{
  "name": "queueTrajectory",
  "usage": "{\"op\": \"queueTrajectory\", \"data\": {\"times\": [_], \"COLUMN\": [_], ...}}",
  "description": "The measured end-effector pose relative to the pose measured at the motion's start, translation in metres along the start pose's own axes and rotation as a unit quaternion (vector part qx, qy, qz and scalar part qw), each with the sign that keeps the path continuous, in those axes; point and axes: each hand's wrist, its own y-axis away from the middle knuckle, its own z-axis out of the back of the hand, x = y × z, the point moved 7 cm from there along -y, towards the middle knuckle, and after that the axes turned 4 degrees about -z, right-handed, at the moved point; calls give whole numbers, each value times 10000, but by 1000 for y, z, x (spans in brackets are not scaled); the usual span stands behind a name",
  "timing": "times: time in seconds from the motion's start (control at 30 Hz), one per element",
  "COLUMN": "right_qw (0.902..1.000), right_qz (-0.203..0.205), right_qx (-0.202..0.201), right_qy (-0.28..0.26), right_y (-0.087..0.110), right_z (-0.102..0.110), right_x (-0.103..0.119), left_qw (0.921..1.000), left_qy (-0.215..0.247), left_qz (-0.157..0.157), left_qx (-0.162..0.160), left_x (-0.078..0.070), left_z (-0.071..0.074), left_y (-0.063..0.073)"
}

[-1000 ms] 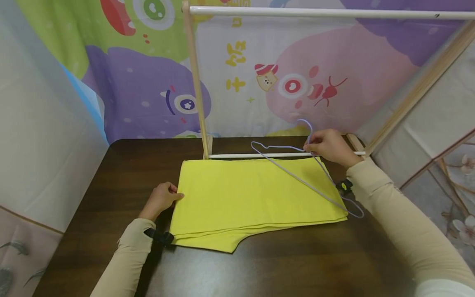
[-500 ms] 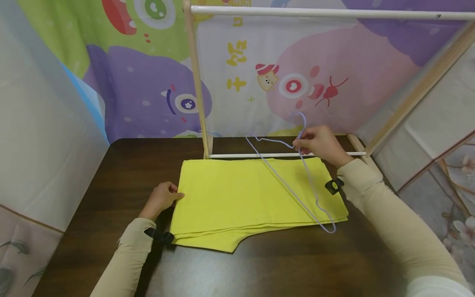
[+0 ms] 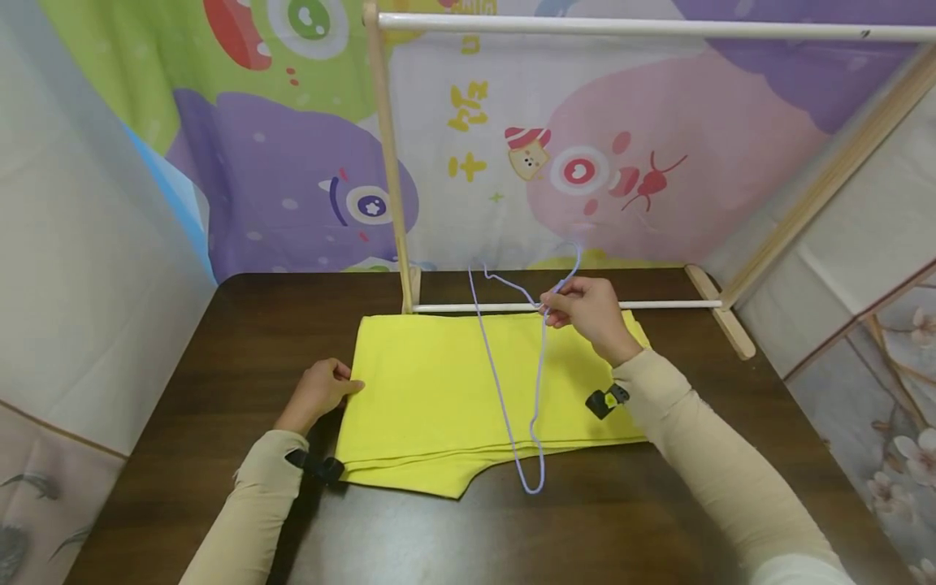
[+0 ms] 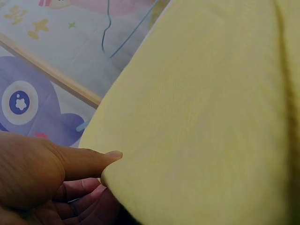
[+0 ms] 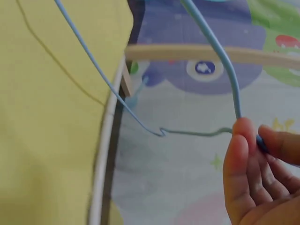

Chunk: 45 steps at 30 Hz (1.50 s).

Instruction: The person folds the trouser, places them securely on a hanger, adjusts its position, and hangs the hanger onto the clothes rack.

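Folded yellow trousers (image 3: 431,382) lie flat on the dark wooden table, layers stacked, with a pointed flap at the front left. My left hand (image 3: 316,394) pinches their left edge; in the left wrist view the thumb (image 4: 91,161) lies on top of the cloth and the fingers are underneath. My right hand (image 3: 591,315) pinches a thin lilac-blue wire hanger (image 5: 227,61) at the neck below its hook. Tilted above the trousers, the hanger has one end pointing toward me past their front edge and the other toward the rack.
A rack with wooden posts (image 3: 390,179), a white top rail (image 3: 621,26) and a low white bar (image 3: 669,305) stands behind the trousers. Its right foot (image 3: 720,313) rests on the table (image 3: 585,536). A cartoon-print curtain (image 3: 475,219) hangs at the back.
My right hand has moved left over the trousers with the hanger, which has swung so its near end points toward me. The left hand stays at the trousers' edge.
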Motion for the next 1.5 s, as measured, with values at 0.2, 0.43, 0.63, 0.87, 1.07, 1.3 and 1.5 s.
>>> {"op": "queueTrajectory", "data": {"times": [0.2, 0.43, 0.63, 0.87, 1.07, 1.3, 1.5], "right_qw": [9985, 9940, 9920, 9913, 9908, 9933, 9950], "right_qz": [-183, -289, -230, -117, -130, -125, -42], "right_qx": [-239, -355, -290, -193, -109, 29, 198], "right_qy": [-457, -992, -1209, -1295, -1345, -1147, -978], "right_y": [6, 10, 11, 11, 11, 11, 12], "right_z": [-23, -46, -66, -86, -98, -102, -104], "right_x": [-16, -25, -26, -25, -28, -26, -21], "left_qw": [10000, 10000, 10000, 9999, 9999, 10000, 10000], "left_qy": [11, 4, -66, -130, -104, -56, -28], "left_qz": [2, -12, -7, -25, 6, 35, 59], "left_qx": [19, 12, 23, 18, 26, 44, 47], "left_x": [1, 1, 0, -1, -1, -2, 0], "left_z": [-1, 1, 4, 5, 3, 2, 1], "left_y": [0, 0, 1, 1, 1, 2, 1]}}
